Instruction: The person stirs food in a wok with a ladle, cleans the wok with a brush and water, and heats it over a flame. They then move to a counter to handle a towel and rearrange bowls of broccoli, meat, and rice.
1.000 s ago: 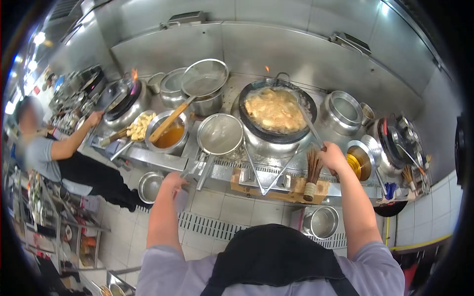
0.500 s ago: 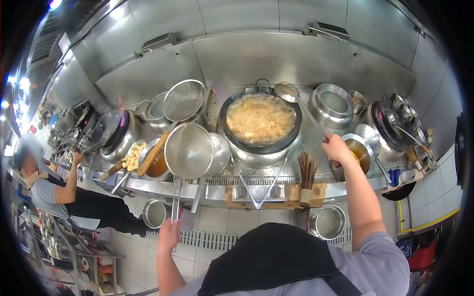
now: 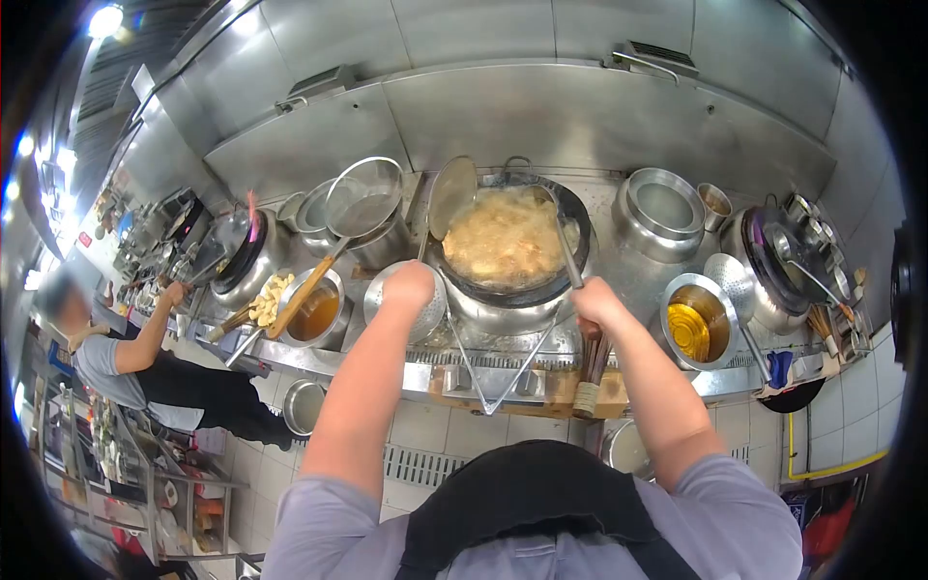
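A black wok [image 3: 574, 203] full of bubbling oil and browned food [image 3: 507, 242] stands in front of me. My left hand [image 3: 409, 283] is closed on the handle of a round mesh strainer [image 3: 452, 198], whose basket is tilted over the wok's left rim. My right hand [image 3: 596, 304] grips the handle of a metal ladle [image 3: 565, 242]; its bowl is at the wok's upper right, partly lost in the foam. Below my right hand lies a bristle brush [image 3: 588, 394], partly covered by it.
Left are a perforated ladle [image 3: 379, 298], a pot of brown liquid [image 3: 314, 314], a mesh strainer [image 3: 364, 198] and another person [image 3: 126, 358]. At right stand a pot of yellow oil [image 3: 691, 329], a lidless steel pot [image 3: 662, 213] and a second wok [image 3: 773, 253].
My left hand has raised the strainer from the lower left to the wok's left rim. My right hand has moved left, bringing the ladle into the wok. The oil pot at right is now uncovered.
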### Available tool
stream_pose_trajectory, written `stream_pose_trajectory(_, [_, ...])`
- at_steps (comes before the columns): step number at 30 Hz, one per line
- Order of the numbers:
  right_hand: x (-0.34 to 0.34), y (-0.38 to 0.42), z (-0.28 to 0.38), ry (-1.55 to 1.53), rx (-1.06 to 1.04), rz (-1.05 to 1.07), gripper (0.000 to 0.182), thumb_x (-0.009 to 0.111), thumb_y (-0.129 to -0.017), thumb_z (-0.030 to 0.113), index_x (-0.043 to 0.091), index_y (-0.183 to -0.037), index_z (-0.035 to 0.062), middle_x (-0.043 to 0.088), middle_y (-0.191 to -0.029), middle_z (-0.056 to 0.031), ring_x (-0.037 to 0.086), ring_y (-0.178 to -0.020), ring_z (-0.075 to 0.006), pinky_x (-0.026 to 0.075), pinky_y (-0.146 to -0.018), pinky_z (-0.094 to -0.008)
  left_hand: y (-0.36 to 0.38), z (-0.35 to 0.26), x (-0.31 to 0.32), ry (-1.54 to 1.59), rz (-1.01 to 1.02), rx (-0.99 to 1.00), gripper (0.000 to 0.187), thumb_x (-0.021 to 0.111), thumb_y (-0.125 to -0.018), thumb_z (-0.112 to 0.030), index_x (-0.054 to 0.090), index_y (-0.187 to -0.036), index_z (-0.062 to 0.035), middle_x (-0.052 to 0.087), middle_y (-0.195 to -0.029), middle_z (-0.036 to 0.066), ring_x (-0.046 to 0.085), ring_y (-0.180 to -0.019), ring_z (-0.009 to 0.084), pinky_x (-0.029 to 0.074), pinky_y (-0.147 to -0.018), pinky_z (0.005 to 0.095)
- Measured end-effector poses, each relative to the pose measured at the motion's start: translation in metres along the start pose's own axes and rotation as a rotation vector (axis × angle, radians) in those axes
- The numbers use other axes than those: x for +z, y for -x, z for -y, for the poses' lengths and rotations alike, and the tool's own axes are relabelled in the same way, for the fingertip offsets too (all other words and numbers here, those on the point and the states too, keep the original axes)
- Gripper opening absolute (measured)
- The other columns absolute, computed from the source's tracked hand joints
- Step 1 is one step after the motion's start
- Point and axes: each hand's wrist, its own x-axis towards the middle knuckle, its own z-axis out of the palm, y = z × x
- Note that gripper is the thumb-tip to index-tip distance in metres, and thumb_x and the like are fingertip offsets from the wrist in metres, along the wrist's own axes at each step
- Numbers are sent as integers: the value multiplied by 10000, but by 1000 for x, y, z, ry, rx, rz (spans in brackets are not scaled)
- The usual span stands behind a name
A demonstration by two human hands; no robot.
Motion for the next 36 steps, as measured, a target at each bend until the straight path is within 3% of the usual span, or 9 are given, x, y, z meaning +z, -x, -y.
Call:
stream_pose_trajectory(2, [10, 2, -1, -102, 4, -37, 190, 539, -788, 65, 555, -817, -123, 567, -580, -164, 578, -466, -236, 416, -390, -373, -24, 0, 11, -116, 402, 143, 175, 472, -794, -51, 595, -869, 47, 649, -723, 213, 657, -684, 350, 518, -633, 446])
stream_pose_trajectory(3, [12, -2, -1, -202, 14, -12, 168, 550, -781, 57, 549, -789, -111, 564, -585, -149, 572, -467, -228, 414, -392, -369, -33, 3, 20, -118, 411, 146, 175, 472, -794, -51, 595, -869, 47, 649, -723, 213, 657, -684, 350, 518, -633, 446])
stream_pose_trajectory(6, [23, -11, 3, -334, 18, 39, 142, 563, -773, 46, 542, -745, -91, 556, -591, -127, 557, -461, -218, 412, -401, -360, -46, 8, 37, 288, 701, -153, 140, 418, -776, 15, 555, -746, 13, 533, -539, 113, 520, -422, 195, 431, -390, 373])
stream_pose_trajectory(10, [42, -31, 6, -461, 27, 117, 133, 567, -774, 43, 543, -706, -69, 559, -612, -118, 547, -461, -207, 432, -422, -340, -32, -2, 63, 616, 730, -218, 138, 425, -855, -75, 500, -752, -22, 470, -551, 28, 409, -383, 125, 306, -340, 291])
stream_pose_trajectory(13, [49, -30, 21, -477, 42, 126, 132, 560, -779, 46, 541, -698, -57, 554, -607, -106, 551, -470, -200, 442, -425, -332, -14, -11, 50, 978, 676, -345, 174, 526, -780, 33, 487, -612, 14, 482, -522, 97, 447, -398, 189, 349, -354, 361])
stream_pose_trajectory(18, [53, -5, 37, -364, -29, 158, 103, 543, -778, 48, 528, -741, -48, 531, -613, -84, 537, -467, -188, 438, -424, -325, -5, -8, 58, 1059, 567, -287, 293, 433, -940, -178, 485, -685, -45, 449, -528, 40, 407, -370, 150, 283, -338, 310])
stream_pose_trajectory(26, [-4, 49, 27, -93, -157, 165, 129, 517, -789, 69, 522, -865, -34, 519, -618, -68, 544, -484, -152, 444, -438, -316, 10, 10, 55, 1224, 599, -248, 163, 425, -929, -160, 453, -815, -47, 403, -543, -10, 357, -387, 91, 281, -361, 263])
stream_pose_trajectory(33, [-73, 109, 3, 625, -400, -177, 339, 527, -787, 120, 525, -1090, -31, 624, -846, -255, 603, -812, -414, 480, -743, -460, 21, 25, 31, 1025, 516, -130, 150, 442, -917, -149, 454, -833, -25, 424, -546, 17, 374, -378, 123, 296, -365, 299])
stream_pose_trajectory(36, [-99, 149, 11, 677, -313, -94, 374, 523, -793, 117, 525, -1147, -2, 624, -871, -265, 612, -837, -405, 480, -759, -465, 17, 27, 34, 848, 471, -51, 178, 455, -912, -167, 470, -823, -13, 454, -550, 41, 406, -378, 144, 334, -375, 324])
